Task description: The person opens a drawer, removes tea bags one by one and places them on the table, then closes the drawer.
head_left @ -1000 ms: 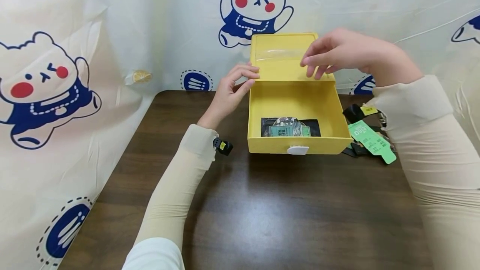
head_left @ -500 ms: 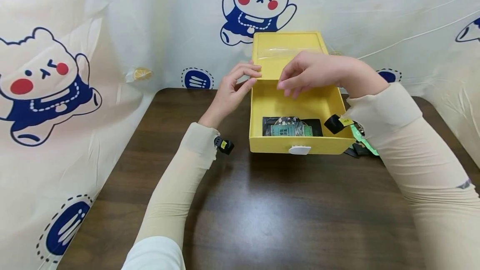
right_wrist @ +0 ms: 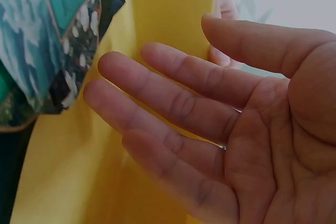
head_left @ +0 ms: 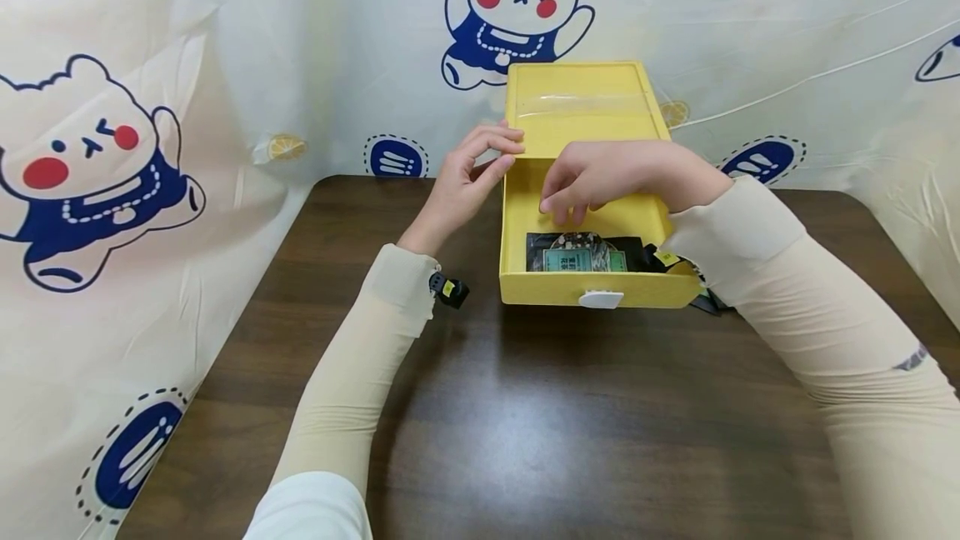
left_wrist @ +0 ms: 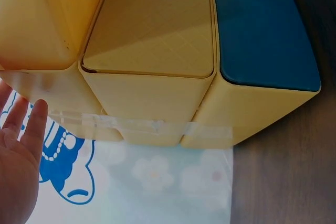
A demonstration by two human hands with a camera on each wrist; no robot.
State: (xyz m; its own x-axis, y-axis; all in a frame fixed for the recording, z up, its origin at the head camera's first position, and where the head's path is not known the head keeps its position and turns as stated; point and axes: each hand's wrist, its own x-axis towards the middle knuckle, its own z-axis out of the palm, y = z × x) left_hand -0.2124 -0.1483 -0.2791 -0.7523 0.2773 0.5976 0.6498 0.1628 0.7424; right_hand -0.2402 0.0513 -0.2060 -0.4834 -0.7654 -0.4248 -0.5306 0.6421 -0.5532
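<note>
A yellow drawer cabinet (head_left: 555, 132) stands at the back of the table, its top drawer (head_left: 532, 290) pulled out. At the front of this drawer lie dark packets (head_left: 566, 260) with green labels. My left hand (head_left: 471, 177) rests its fingers on the cabinet's left edge; in the left wrist view its straight fingers lie along the side. My right hand (head_left: 600, 175) hangs over the drawer, fingertips just behind the packets. In the right wrist view its fingers are loosely bent and hold nothing, with a patterned packet (right_wrist: 47, 35) beyond the tips.
Below the pulled-out drawer, the left wrist view shows a shut yellow drawer front (left_wrist: 157, 30) and a blue one (left_wrist: 268, 35). A strip of clear tape (left_wrist: 152, 124) runs along the cabinet's side. Dark packets (head_left: 708, 302) on the table are mostly behind my right sleeve (head_left: 750, 232).
My right hand has come left and down from above the cabinet's right side into the drawer area. Its sleeve now covers the green tag on the table. My left hand stays put.
</note>
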